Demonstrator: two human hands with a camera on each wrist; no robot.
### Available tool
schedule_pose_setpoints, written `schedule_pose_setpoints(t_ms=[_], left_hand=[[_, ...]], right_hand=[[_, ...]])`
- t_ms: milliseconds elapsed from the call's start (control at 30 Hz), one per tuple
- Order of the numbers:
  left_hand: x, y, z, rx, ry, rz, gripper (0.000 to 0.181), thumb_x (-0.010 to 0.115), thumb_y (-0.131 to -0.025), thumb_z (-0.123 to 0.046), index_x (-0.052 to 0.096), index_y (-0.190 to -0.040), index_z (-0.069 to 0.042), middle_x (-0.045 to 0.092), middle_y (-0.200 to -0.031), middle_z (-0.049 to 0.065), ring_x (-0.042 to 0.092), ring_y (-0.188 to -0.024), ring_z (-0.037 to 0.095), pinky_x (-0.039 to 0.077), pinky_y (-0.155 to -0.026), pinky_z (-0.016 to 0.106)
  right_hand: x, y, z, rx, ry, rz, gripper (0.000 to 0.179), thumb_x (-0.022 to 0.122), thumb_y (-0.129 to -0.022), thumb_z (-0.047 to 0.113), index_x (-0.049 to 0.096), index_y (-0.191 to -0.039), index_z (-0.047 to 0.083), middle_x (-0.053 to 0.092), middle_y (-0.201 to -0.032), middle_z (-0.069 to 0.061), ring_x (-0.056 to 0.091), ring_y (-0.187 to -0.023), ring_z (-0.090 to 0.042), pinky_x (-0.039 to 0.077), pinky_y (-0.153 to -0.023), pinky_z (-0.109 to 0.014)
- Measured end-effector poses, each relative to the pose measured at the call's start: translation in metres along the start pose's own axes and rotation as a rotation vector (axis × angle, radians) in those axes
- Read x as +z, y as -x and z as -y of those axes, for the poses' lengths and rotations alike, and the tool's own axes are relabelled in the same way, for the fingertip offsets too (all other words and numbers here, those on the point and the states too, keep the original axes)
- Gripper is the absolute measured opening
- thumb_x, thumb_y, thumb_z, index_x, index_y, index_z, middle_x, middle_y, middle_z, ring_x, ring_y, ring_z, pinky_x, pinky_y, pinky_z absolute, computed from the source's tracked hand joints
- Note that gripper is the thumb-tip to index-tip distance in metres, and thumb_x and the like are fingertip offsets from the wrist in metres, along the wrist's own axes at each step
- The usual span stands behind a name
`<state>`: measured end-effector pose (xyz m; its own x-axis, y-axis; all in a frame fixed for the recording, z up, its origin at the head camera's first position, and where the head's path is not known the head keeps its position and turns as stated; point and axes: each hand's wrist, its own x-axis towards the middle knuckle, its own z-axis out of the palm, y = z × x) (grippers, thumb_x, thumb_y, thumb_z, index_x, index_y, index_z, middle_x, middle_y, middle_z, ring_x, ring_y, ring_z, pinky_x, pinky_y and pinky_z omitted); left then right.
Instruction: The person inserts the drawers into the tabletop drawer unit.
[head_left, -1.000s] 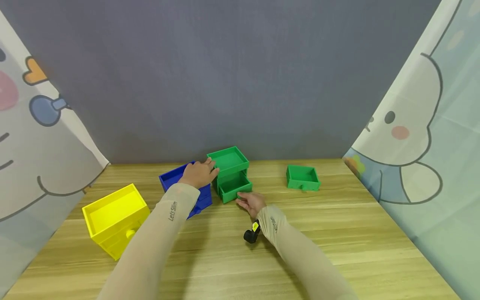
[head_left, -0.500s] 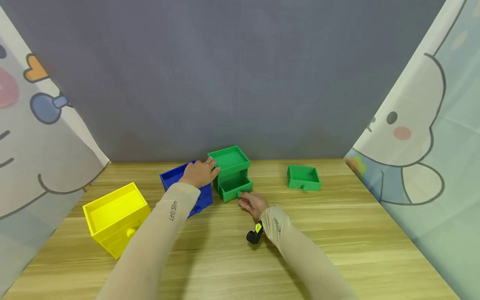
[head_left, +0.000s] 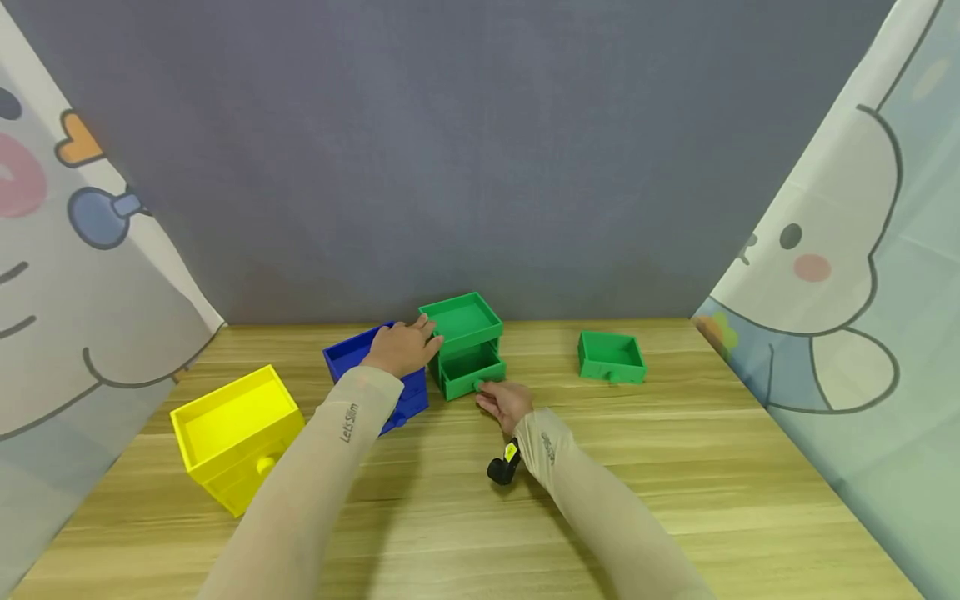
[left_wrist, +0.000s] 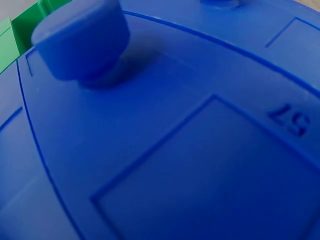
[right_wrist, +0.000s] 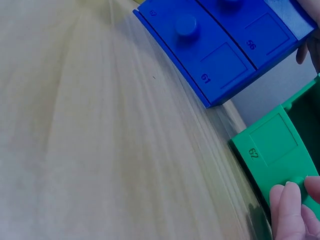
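Note:
A small green cabinet (head_left: 474, 340) stands near the back wall, with an open slot under its tray-like top. Its lower drawer (head_left: 480, 378), marked 62 in the right wrist view, sticks partly out. The right hand (head_left: 507, 403) pinches that drawer's round knob (right_wrist: 297, 183) between thumb and fingers. With its fingers spread, the left hand (head_left: 400, 347) rests at the left rim of the green cabinet. Below the left hand is a blue cabinet (head_left: 411, 400) with knobbed drawer fronts, which fills most of the left wrist view.
A separate green drawer (head_left: 612, 371) sits on the wooden table (head_left: 720, 467) to the right. On the left stands a yellow cabinet (head_left: 255, 475) with a knob, close to the left sleeve (head_left: 315, 475). A grey cloth wall (head_left: 480, 167) closes off the back.
The lower green drawer has slid a little further into its cabinet, with the right hand still at its knob. The left hand keeps its place on the cabinet. The head view has shifted slightly.

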<state>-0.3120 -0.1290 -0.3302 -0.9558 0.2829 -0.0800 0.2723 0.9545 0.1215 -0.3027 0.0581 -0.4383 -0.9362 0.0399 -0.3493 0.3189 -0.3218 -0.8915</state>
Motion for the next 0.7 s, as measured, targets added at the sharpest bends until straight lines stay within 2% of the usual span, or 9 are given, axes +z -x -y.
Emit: schedule_pose_setpoints(t_ms=[233,500,700], left_hand=[[0.000,0.000,0.000,0.006,-0.003,-0.005,0.056,0.031,-0.105,-0.040,0.031,-0.150,-0.008,0.024,-0.155,0.014,0.032,-0.134,0.044,0.024,-0.109,0.059],[0.000,0.001,0.002,0.029,0.027,-0.011,0.055,0.032,-0.105,-0.040,0.032,-0.150,-0.008,0.024,-0.155,0.014,0.033,-0.134,0.044,0.025,-0.109,0.059],[0.002,0.000,-0.001,0.000,-0.001,-0.017,0.055,0.031,-0.105,-0.041,0.032,-0.150,-0.010,0.024,-0.155,0.012,0.033,-0.135,0.042,0.025,-0.109,0.058]], right_hand=[[0.005,-0.003,0.001,-0.008,-0.022,-0.025,0.013,0.064,-0.086,-0.008,0.064,-0.097,-0.014,0.066,-0.069,-0.010,0.065,-0.058,-0.012,0.055,-0.059,-0.019],[0.010,-0.006,0.001,-0.010,-0.015,-0.033,0.004,0.064,-0.087,-0.006,0.064,-0.090,-0.009,0.066,-0.068,-0.010,0.065,-0.056,-0.011,0.055,-0.057,-0.020],[0.012,-0.007,0.001,-0.013,0.003,-0.033,0.005,0.064,-0.088,-0.004,0.064,-0.090,-0.009,0.065,-0.068,-0.009,0.063,-0.055,-0.010,0.055,-0.057,-0.019]])
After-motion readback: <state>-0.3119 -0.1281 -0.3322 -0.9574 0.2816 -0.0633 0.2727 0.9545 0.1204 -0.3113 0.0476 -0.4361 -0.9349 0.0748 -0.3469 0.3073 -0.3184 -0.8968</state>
